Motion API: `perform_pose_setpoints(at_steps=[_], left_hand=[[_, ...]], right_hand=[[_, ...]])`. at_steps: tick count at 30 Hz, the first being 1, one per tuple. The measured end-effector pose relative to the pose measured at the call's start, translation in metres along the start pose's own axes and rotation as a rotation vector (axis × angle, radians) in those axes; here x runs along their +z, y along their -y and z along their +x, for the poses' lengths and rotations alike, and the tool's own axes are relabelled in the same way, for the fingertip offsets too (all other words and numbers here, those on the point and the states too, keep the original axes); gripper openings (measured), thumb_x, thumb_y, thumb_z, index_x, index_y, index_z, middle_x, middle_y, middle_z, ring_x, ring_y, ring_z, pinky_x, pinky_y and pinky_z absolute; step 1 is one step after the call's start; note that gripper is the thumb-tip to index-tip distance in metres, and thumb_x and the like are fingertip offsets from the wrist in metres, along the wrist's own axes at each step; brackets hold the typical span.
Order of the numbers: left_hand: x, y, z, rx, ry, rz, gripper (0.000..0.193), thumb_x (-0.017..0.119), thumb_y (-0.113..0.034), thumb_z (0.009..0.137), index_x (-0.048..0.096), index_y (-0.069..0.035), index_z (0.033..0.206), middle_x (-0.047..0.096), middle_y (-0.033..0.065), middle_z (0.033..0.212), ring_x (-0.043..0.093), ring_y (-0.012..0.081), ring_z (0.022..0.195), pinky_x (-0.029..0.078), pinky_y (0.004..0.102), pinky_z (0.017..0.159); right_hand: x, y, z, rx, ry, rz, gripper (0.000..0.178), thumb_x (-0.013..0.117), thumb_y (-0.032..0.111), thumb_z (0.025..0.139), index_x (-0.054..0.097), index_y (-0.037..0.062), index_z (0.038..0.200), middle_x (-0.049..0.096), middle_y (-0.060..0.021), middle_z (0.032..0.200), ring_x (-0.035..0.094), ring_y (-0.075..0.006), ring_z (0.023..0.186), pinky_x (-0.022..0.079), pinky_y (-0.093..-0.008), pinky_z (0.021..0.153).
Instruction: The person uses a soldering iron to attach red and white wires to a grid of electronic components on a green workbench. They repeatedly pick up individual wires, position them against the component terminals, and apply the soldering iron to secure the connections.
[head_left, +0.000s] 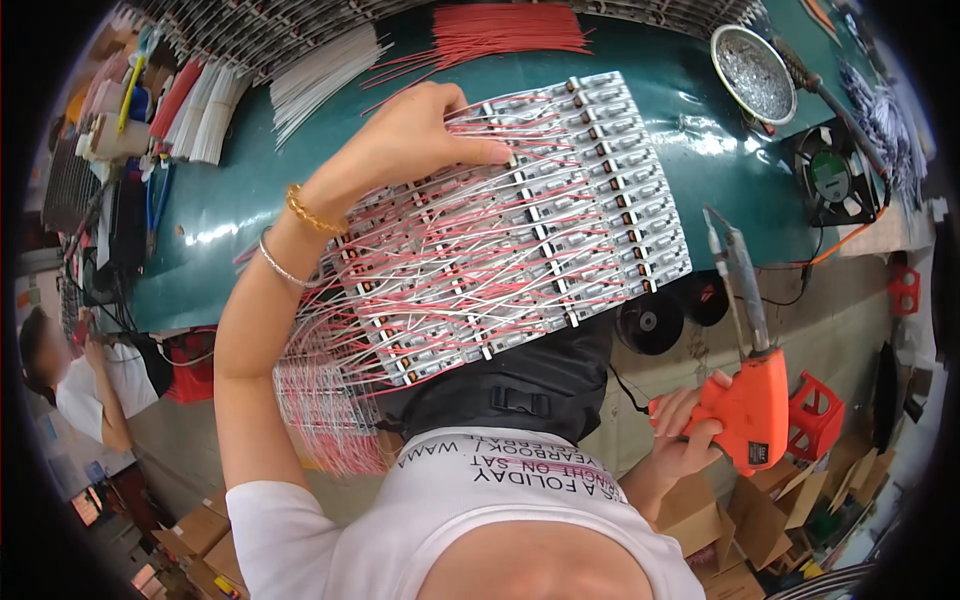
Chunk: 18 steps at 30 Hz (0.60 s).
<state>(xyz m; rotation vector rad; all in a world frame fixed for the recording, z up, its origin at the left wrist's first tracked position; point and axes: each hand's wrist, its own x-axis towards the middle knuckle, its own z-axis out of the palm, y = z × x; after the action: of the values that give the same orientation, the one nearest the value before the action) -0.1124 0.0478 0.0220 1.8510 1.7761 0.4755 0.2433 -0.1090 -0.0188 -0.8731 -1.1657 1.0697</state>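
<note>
A large panel of small circuit boards [640, 190] lies slanted across the table's near edge, partly over my lap. Rows of red and white wires [450, 240] fan over it and hang off its left side. My left hand [420, 135] is at the panel's far edge, its thumb across the wires and its other fingers bent at that edge; the fingertips are partly hidden. On the right, away from the panel, my right hand [690, 435] grips an orange soldering gun [745, 410], its metal tip pointing up toward the table.
Bundles of red wires [510, 32] and white wires [325, 75] lie on the green table [215, 215]. At the right are a metal bowl of solder bits [752, 75] and a small black fan [832, 178]. A person [100, 385] sits far left; cardboard boxes [745, 520] stand lower right.
</note>
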Motion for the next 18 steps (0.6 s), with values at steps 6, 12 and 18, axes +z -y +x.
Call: perform_pose_setpoints(at_steps=[6,12,18], left_hand=[[-0.024,-0.008,-0.076,-0.184,-0.220,-0.392,0.026,0.080,-0.018,0.076,0.061,-0.002,0.085,0.060,-0.0033,0.067,0.048,0.0008,0.059,0.035,0.0185,0.051],[-0.043,0.081,-0.282,-0.423,-0.799,-0.514,0.029,0.061,-0.001,0.081,0.064,0.005,0.109,0.068,0.0048,0.099,0.059,0.0106,0.091,0.045,0.0249,0.083],[0.042,0.187,-0.589,-0.959,-1.003,-0.740,0.023,0.065,-0.015,0.085,0.067,0.002,0.099,0.065,0.0004,0.091,0.057,0.0091,0.080,0.045,0.0247,0.076]], right_hand=[[0.002,0.001,0.014,-0.033,-0.118,0.055,0.056,0.049,0.043,0.098,0.039,-0.0021,0.130,0.035,0.0013,0.052,0.032,-0.0088,0.041,0.034,-0.0242,0.044],[0.003,0.003,0.032,0.008,-0.090,0.084,0.055,0.047,0.042,0.099,0.039,-0.0020,0.131,0.035,0.0015,0.056,0.033,-0.0088,0.046,0.036,-0.0249,0.048],[0.007,0.013,0.046,-0.016,-0.097,-0.033,0.056,0.045,0.041,0.100,0.042,-0.0066,0.129,0.033,0.0009,0.057,0.034,-0.0094,0.048,0.040,-0.0274,0.051]])
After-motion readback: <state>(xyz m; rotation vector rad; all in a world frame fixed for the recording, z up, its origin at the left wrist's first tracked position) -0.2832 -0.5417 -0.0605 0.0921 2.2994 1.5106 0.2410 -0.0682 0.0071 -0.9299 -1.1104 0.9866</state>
